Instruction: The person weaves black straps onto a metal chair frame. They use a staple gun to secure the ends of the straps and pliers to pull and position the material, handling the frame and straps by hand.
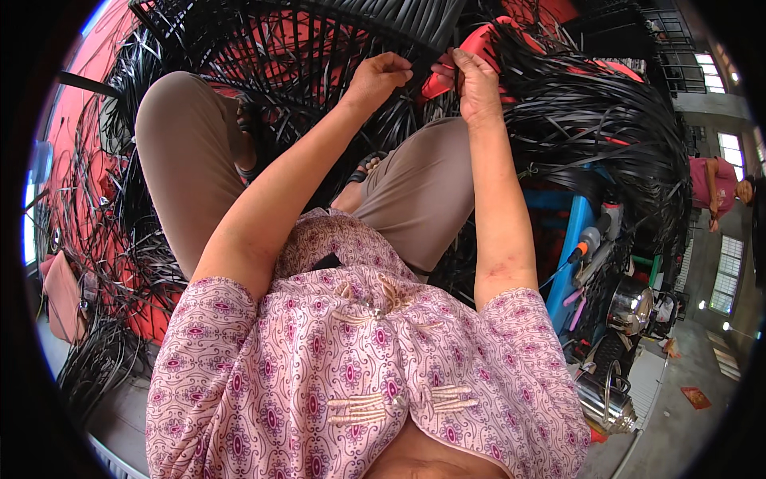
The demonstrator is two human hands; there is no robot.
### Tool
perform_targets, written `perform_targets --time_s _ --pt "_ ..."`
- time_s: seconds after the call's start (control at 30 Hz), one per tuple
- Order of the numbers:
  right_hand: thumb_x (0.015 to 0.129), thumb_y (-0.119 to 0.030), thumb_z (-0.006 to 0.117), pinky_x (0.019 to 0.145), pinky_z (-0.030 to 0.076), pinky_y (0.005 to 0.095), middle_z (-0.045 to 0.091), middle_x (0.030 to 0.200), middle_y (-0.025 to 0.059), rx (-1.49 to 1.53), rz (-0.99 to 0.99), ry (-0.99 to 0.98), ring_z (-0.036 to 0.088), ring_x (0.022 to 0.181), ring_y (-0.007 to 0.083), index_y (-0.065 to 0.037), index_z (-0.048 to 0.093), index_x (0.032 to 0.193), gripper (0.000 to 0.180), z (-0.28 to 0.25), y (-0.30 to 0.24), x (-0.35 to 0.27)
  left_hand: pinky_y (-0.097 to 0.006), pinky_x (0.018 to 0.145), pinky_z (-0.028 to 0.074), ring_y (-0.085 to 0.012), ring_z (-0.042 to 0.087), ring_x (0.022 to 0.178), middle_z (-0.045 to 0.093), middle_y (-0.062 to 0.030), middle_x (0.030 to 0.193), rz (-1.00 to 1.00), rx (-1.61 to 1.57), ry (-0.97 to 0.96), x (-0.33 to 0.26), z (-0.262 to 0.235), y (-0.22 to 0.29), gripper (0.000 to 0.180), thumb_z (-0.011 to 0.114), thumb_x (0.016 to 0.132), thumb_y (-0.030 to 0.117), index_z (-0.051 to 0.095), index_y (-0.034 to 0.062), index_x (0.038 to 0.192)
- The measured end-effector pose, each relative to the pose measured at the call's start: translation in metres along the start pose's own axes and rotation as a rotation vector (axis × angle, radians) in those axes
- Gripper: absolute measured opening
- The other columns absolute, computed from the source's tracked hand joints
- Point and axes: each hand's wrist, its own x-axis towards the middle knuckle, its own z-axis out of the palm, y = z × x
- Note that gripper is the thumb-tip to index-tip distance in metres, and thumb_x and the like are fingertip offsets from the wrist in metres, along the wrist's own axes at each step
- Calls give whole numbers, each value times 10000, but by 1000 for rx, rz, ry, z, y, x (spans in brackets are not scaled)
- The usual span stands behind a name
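My left hand (381,76) pinches a thin black strip (415,62) at the woven black frame (319,56) in front of my knees. My right hand (472,73) grips a red-handled tool (467,49) close beside it, right above the same spot. The two hands nearly touch. Long loose black strips (590,120) fan out to the right of my right hand. Whether the tool's tip touches the strip is hidden by my fingers.
Red sheeting (88,112) lies under tangled black strips at the left. A blue stand (570,247) with hand tools and shiny metal pots (630,307) sits at the right. Another person in a red shirt (714,188) stands at the far right.
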Motion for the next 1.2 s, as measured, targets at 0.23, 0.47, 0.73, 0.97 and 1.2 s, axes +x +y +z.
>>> perform_targets --time_s 0.23,0.47,0.73,0.97,1.2 --pt "940 -170 649 609 571 275 706 987 147 27 -3 41 717 805 231 16 638 1043 214 4 2 -11 -257 703 487 -131 639 743 667 -46 856 -79 -9 -53 -3 2 20 197 703 834 45 642 -35 1003" --pt "916 -187 668 572 517 239 709 859 77 -122 -34 35 689 709 149 -15 680 978 184 8 -7 -26 -217 671 435 -55 597 798 643 54 896 -153 -178 -47 -21 10 32 174 700 888 128 653 99 1053" --pt "868 -170 686 500 490 272 653 623 66 -808 -284 66 607 509 114 -7 721 886 168 14 -11 -56 -226 723 464 -69 596 803 635 51 942 -257 -314 -63 -17 7 29 225 665 915 123 665 119 1139" --pt "860 -224 684 655 535 428 690 752 172 -1163 -478 158 677 692 352 -38 720 881 190 16 10 -45 -236 744 490 -70 591 787 655 42 963 -288 -316 -63 -21 5 34 228 666 922 157 679 110 1145" --pt "862 -252 681 694 534 444 688 780 181 -1199 -587 34 673 754 382 -51 720 856 205 19 8 -43 -239 741 494 -77 613 743 663 60 889 -291 -426 75 -28 11 22 161 731 883 187 684 134 1027"
